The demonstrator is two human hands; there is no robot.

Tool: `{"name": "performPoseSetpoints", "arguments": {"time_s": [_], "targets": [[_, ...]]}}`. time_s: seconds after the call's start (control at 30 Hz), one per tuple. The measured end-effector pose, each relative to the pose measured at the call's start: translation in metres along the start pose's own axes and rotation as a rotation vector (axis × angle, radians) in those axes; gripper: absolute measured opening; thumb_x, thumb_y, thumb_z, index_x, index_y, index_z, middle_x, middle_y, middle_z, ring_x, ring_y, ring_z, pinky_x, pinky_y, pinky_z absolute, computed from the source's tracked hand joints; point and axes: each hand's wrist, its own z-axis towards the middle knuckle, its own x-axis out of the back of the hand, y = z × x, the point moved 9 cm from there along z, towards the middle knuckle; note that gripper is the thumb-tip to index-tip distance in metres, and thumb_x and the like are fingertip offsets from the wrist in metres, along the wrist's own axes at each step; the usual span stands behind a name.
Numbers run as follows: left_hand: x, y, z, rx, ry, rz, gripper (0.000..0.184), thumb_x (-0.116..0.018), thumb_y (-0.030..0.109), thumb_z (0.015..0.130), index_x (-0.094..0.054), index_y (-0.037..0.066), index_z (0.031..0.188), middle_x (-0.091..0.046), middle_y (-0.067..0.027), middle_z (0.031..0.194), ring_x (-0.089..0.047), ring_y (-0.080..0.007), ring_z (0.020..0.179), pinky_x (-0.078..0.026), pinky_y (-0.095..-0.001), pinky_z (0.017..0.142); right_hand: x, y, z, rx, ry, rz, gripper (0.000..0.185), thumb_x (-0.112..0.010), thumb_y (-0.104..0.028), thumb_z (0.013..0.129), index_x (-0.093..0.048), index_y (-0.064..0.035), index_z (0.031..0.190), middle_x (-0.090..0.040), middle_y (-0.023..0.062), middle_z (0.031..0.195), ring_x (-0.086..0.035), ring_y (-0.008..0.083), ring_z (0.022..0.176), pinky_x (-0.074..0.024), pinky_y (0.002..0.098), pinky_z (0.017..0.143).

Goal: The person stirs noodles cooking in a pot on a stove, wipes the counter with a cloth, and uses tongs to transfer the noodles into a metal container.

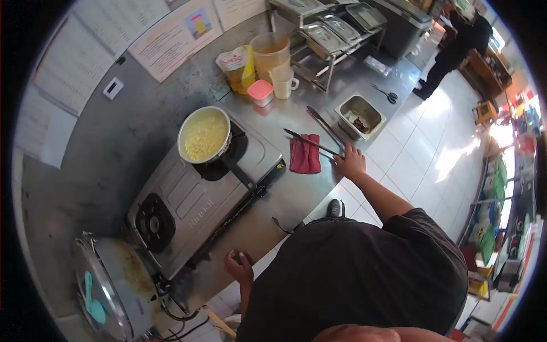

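My right hand [350,162] is at the counter's front edge, its fingers over the end of black-handled tongs [312,142]. The tongs lie across a folded red cloth [305,154]. My left hand [239,267] rests near the counter edge in front of the stove, fingers curled; whether it holds anything is too small to tell. A pan [205,135] of bubbling oil with pale pieces sits on the far burner of the two-burner stove [196,196], its black handle pointing towards me. Beyond the cloth, a steel container [360,116] holds some dark pieces.
A yellow pouch [236,69], a large tub [270,54], a jug [282,83] and a pink-lidded box [261,92] stand by the wall. Scissors [387,94] lie at the back. A large lidded pot [117,285] is at lower left. Another person [458,48] stands far right.
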Motion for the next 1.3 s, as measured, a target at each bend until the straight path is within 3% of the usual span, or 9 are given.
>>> {"name": "performPoseSetpoints", "arguments": {"time_s": [0.13, 0.27, 0.4, 0.6, 0.77, 0.87, 1.03, 1.23, 1.3], "targets": [[-0.021, 0.011, 0.000, 0.017, -0.175, -0.042, 0.045, -0.064, 0.030, 0.094, -0.058, -0.002, 0.125, -0.060, -0.0214, 0.116, -0.056, -0.0389, 0.108, -0.042, -0.0482, 0.098, -0.001, 0.001, -0.009, 0.143, 0.057, 0.118, 0.084, -0.070, -0.048, 0.089, -0.035, -0.0117, 0.156, -0.046, 0.0186, 0.152, -0.043, 0.0368, 0.141, -0.0364, 0.0505, 0.115], [-0.060, 0.068, 0.010, -0.316, -0.250, 0.062, 0.054, -0.067, 0.031, 0.091, -0.054, 0.000, 0.133, -0.059, -0.0205, 0.124, -0.053, -0.0394, 0.117, -0.038, -0.0516, 0.104, 0.024, 0.014, -0.048, 0.473, 0.332, 0.062, 0.069, -0.071, -0.040, 0.088, -0.048, -0.0136, 0.148, -0.050, 0.0172, 0.145, -0.044, 0.0374, 0.138, -0.0321, 0.0544, 0.118], [-0.101, 0.132, 0.005, -0.450, -0.239, 0.197, 0.058, -0.068, 0.033, 0.091, -0.050, 0.003, 0.137, -0.055, -0.0200, 0.132, -0.049, -0.0401, 0.127, -0.034, -0.0552, 0.108, 0.026, 0.067, -0.093, 0.746, 0.274, 0.047, 0.056, -0.066, -0.037, 0.092, -0.052, -0.0176, 0.142, -0.051, 0.0131, 0.145, -0.044, 0.0332, 0.139, -0.0278, 0.0553, 0.120], [-0.164, 0.212, -0.012, -0.507, -0.118, 0.254, 0.058, -0.067, 0.038, 0.091, -0.050, 0.005, 0.136, -0.053, -0.0202, 0.134, -0.048, -0.0429, 0.127, -0.035, -0.0569, 0.106, -0.002, 0.254, -0.133, 0.431, -0.023, 0.029, 0.052, -0.063, -0.034, 0.094, -0.054, -0.0161, 0.142, -0.052, 0.0149, 0.144, -0.046, 0.0346, 0.137, -0.0325, 0.0536, 0.116], [-0.204, 0.248, -0.017, -0.539, -0.213, 0.277, 0.054, -0.066, 0.043, 0.091, -0.053, 0.008, 0.131, -0.054, -0.0198, 0.131, -0.049, -0.0437, 0.123, -0.038, -0.0582, 0.101, -0.117, 0.520, -0.217, -0.301, -0.476, 0.124, 0.062, -0.066, -0.040, 0.089, -0.054, -0.0075, 0.141, -0.057, 0.0247, 0.135, -0.056, 0.0445, 0.126, -0.0498, 0.0539, 0.103], [-0.208, 0.277, -0.024, -0.619, -0.084, 0.392, 0.053, -0.066, 0.043, 0.091, -0.053, 0.008, 0.128, -0.054, -0.0194, 0.129, -0.050, -0.0426, 0.121, -0.039, -0.0576, 0.098, -0.222, 0.668, -0.295, -0.472, -0.658, 0.094, 0.037, -0.071, -0.041, 0.086, -0.080, -0.0094, 0.103, -0.076, 0.0176, 0.102, -0.072, 0.0304, 0.098, -0.0556, 0.0495, 0.087], [-0.246, 0.288, -0.018, -0.470, -0.121, 0.385, 0.055, -0.068, 0.043, 0.090, -0.053, 0.007, 0.129, -0.052, -0.0185, 0.133, -0.051, -0.0396, 0.121, -0.040, -0.0569, 0.097, -0.210, 0.728, -0.368, -0.797, -0.833, 0.235, 0.048, -0.075, -0.045, 0.083, -0.076, -0.0115, 0.117, -0.070, 0.0183, 0.123, -0.066, 0.0332, 0.117, -0.0519, 0.0476, 0.100], [-0.291, 0.371, -0.064, -0.464, -0.559, 0.894, 0.065, -0.065, 0.052, 0.094, -0.052, 0.007, 0.139, -0.056, -0.0181, 0.133, -0.056, -0.0349, 0.122, -0.043, -0.0516, 0.100, -0.141, 0.690, -0.327, -0.778, -0.258, 0.508, 0.056, -0.074, -0.047, 0.086, -0.071, -0.0043, 0.122, -0.062, 0.0268, 0.133, -0.058, 0.0403, 0.127, -0.0485, 0.0457, 0.108], [-0.380, 0.333, -0.068, -0.198, -1.345, 0.676, 0.069, -0.063, 0.056, 0.096, -0.051, 0.005, 0.142, -0.060, -0.0175, 0.131, -0.060, -0.0297, 0.117, -0.047, -0.0471, 0.098, -0.134, 0.674, -0.299, -0.736, -0.210, 0.566, 0.055, -0.072, -0.045, 0.088, -0.069, -0.0016, 0.122, -0.059, 0.0293, 0.134, -0.056, 0.0428, 0.128, -0.0475, 0.0467, 0.109]]}}
